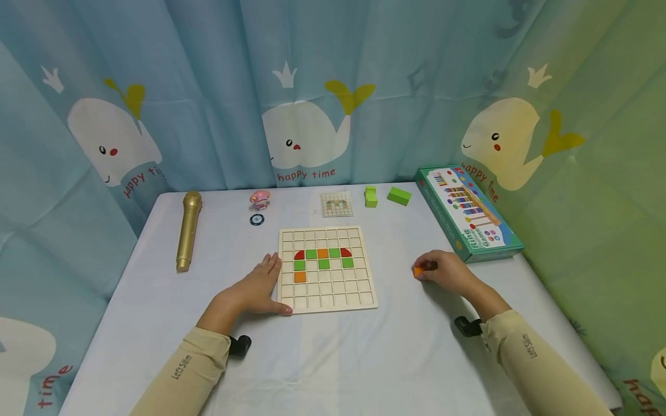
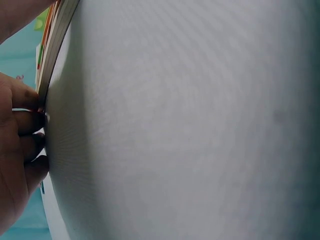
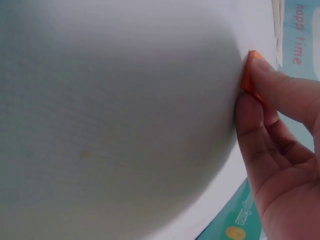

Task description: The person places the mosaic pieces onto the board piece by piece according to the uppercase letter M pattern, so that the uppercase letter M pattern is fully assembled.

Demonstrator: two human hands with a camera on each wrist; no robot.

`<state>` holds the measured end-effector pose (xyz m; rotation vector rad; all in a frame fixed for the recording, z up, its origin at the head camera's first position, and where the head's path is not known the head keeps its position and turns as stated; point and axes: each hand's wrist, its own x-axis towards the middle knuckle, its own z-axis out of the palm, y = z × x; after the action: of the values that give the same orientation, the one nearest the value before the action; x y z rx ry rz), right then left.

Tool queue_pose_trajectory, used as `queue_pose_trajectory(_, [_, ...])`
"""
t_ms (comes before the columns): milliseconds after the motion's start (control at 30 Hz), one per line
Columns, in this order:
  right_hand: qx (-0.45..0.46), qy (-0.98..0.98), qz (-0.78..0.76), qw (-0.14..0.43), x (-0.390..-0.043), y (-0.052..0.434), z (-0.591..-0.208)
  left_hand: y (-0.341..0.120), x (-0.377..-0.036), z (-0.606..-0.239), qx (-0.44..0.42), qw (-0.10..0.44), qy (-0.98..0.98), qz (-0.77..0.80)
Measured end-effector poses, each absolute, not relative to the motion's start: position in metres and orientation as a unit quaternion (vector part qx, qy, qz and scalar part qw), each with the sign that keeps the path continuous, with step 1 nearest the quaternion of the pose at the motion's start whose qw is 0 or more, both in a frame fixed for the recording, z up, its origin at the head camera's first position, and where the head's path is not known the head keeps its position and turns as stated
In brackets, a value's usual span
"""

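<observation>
A wooden grid board (image 1: 326,269) lies in the middle of the white table (image 1: 333,358), with red, green and orange tiles set in its upper rows. My left hand (image 1: 258,287) rests flat against the board's left edge (image 2: 52,47), with the fingertips (image 2: 30,122) touching it. To the right of the board, my right hand (image 1: 447,271) pinches a small orange tile (image 1: 419,270) on the tabletop. The right wrist view shows the orange tile (image 3: 248,75) held between thumb and fingers (image 3: 250,120).
A gold microphone (image 1: 188,230) lies at the left. Along the back are a pink toy (image 1: 260,199), a dark round disc (image 1: 256,219), a pattern card (image 1: 336,204) and two green blocks (image 1: 386,196). A green game box (image 1: 467,211) sits at the right edge.
</observation>
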<state>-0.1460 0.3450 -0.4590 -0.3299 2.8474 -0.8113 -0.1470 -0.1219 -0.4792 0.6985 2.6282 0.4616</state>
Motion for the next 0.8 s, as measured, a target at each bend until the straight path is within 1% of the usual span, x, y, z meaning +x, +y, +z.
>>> queue_pose_trajectory(400, [-0.107,0.946,-0.291,0.097,-0.152,0.344,-0.456,-0.122,-0.147,-0.481,0.247,0.193,0.936,0.158])
queue_pose_trajectory(800, [-0.137,0.944,-0.294,0.068,-0.162,0.322,-0.452,-0.123,-0.148,-0.483,0.246,0.198,0.936,0.152])
